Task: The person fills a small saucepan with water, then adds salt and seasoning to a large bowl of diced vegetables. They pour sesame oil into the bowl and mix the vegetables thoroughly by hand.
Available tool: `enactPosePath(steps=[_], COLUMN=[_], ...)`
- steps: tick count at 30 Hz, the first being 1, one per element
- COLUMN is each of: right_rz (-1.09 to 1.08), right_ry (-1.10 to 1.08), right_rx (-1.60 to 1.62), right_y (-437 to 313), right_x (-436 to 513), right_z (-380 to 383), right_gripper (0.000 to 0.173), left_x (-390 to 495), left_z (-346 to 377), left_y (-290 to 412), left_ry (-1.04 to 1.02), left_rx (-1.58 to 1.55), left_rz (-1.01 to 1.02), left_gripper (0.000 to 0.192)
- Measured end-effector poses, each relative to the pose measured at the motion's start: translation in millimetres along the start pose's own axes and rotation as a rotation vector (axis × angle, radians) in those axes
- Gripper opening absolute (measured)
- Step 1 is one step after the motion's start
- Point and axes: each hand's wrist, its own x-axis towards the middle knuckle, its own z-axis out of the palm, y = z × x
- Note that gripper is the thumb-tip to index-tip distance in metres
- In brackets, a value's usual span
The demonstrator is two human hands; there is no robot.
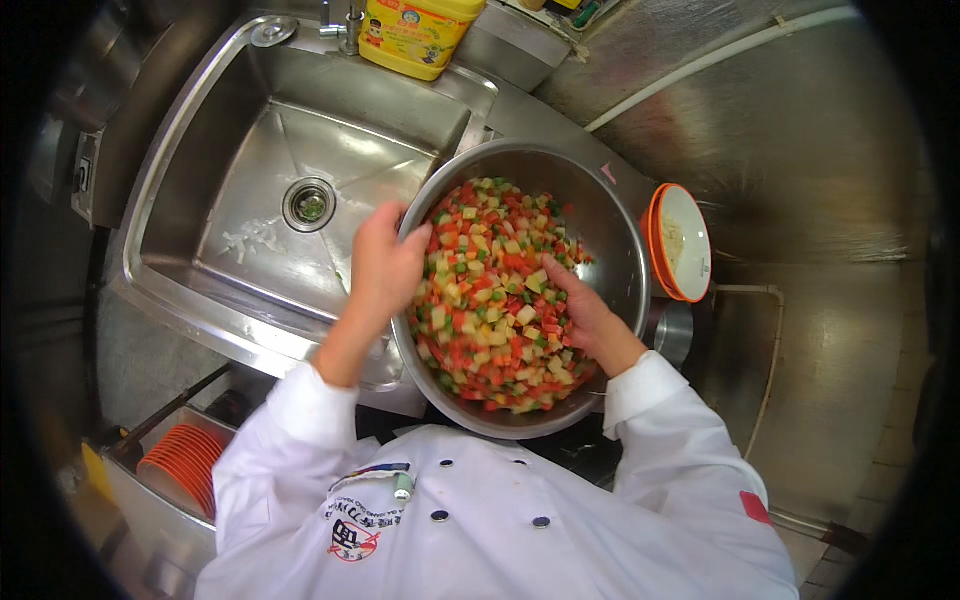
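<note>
A large stainless steel mixing bowl (pixel 611 225) stands before me, over the right edge of the sink. Diced vegetables (pixel 495 300) in red, green, orange and pale yellow fill much of it, blurred in places. My left hand (pixel 386 259) grips the bowl's left rim, thumb on the inside and the other fingers mostly hidden outside. Inside the bowl, my right hand (pixel 589 311) is sunk among the diced pieces at the right. Its thumb shows on top, while the other fingers are covered, so whether they close on any pieces is hidden.
A steel sink (pixel 360 150) with a drain (pixel 309 205) and white scraps lies left. Behind it are a faucet (pixel 349 31) and a yellow plastic jug (pixel 420 37). Orange-rimmed bowls (pixel 682 244) stand right, beside a steel wall. Several orange plates (pixel 180 465) sit lower left.
</note>
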Motion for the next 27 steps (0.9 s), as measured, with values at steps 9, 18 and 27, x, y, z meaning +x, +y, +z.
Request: enactPosePath(steps=[9, 18, 27], right_rz=[-0.558, -0.101, -0.122], right_ry=[-0.023, -0.298, 0.5], right_rx=[-1.472, -1.527, -1.342], right_y=[-89, -53, -83], right_x=[47, 52, -22], right_z=[55, 71, 1], right_gripper=[0.064, 0.059, 0.077], left_x=[11, 21, -32], left_z=[-15, -6, -19], left_y=[11, -9, 12], left_ry=[-0.003, 0.011, 0.118], left_rx=[0.188, 0.007, 0.178], left_rz=[0.042, 0.125, -0.062], left_gripper=[0.024, 0.02, 0.026])
